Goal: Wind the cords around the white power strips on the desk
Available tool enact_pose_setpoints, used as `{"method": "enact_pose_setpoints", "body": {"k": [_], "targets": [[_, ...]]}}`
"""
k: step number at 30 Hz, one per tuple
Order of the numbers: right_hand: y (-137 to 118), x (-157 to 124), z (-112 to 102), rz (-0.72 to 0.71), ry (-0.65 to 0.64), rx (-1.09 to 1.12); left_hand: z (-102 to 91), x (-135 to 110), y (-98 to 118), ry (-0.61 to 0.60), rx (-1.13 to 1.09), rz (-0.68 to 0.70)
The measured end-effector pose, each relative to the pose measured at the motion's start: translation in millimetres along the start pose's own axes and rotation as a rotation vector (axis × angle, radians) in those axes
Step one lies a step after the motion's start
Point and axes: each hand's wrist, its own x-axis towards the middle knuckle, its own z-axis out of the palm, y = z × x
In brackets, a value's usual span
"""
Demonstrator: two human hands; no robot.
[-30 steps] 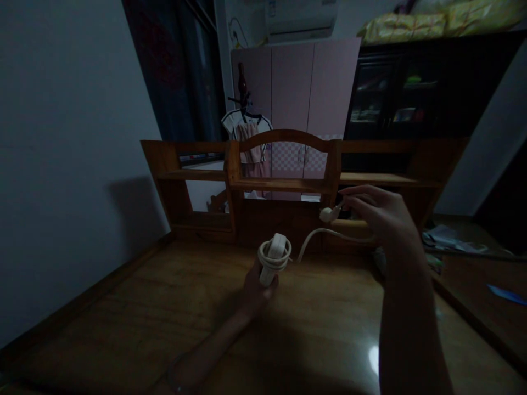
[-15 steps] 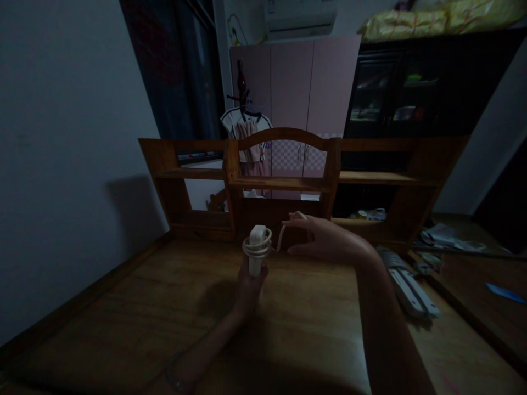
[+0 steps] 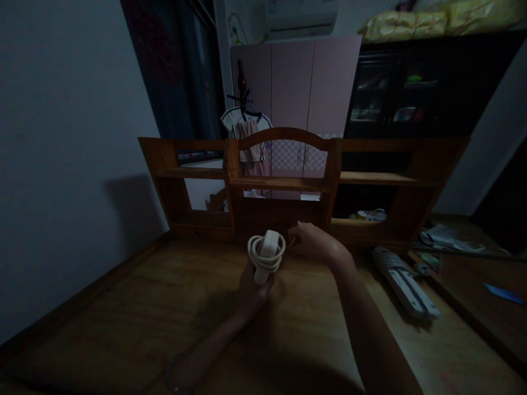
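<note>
My left hand [image 3: 252, 292] grips the lower end of a white power strip [image 3: 267, 258], held upright above the wooden desk [image 3: 135, 323]. A white cord [image 3: 259, 253] is coiled around the strip's upper part. My right hand [image 3: 309, 242] is closed right beside the coil, pinching the cord's end against it; the plug is hidden by the fingers.
A wooden shelf unit [image 3: 284, 184] stands along the desk's back edge. A second white power strip [image 3: 405, 281] lies on the desk at the right, with papers [image 3: 447, 237] behind it. A grey wall [image 3: 61, 164] bounds the left side. The room is dim.
My right hand has swung from the far right, where it held the plug out on a loose cord, in to the strip. The free cord is now wound into the coil.
</note>
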Motion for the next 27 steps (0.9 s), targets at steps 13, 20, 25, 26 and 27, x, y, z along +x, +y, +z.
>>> {"method": "enact_pose_setpoints", "body": {"k": [13, 20, 25, 26, 27], "targets": [[10.5, -2.0, -24.8, -0.063, 0.49, 0.118, 1.4, 2.8, 17.2, -0.066, -0.03, -0.01], [0.3, -3.4, -33.9, -0.078, 0.708, 0.351, 6.2, 7.3, 4.0, 0.057, -0.071, -0.133], [15.7, -1.6, -37.4, -0.019, 0.893, 0.623, 4.8, 9.5, -2.3, 0.108, -0.143, -0.138], [18.7, -1.4, -37.6, 0.007, 0.925, 0.677, 3.8, 9.1, -0.7, 0.089, -0.162, -0.107], [20.9, -1.1, -37.7, 0.033, 0.955, 0.731, 2.8, 8.5, 1.8, 0.064, -0.17, -0.087]]}}
